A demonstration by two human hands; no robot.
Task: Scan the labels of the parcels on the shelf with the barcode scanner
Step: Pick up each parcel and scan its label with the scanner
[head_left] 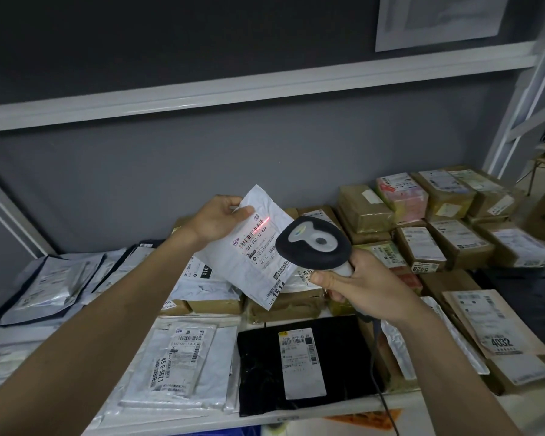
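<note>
my left hand (218, 219) pinches the upper corner of a white mailer bag (258, 247), thumb on the front face and fingers curled behind it. the bag is lifted clear of the shelf (321, 412) and tilted, with its printed label (261, 243) facing me. my right hand (362, 286) is wrapped around the grip of the barcode scanner (313, 243), fingers closed on the handle. the scanner head is dark with a pale grey top and sits just beside the lower right edge of the bag, nose pointed at the label. a red scan line (260, 226) lies across the barcode near the top of the label. the scanner cable (381, 394) hangs down from below my right hand and crosses the front edge of the shelf.

on the shelf below, a black flat parcel (265, 372) with a white label lies at the front, between my arms. a white flat parcel (183, 363) lies just beside it on the left. brown taped boxes (364, 212) are stacked toward the back right. grey and white bags (44, 287) overlap one another at the far left.
</note>
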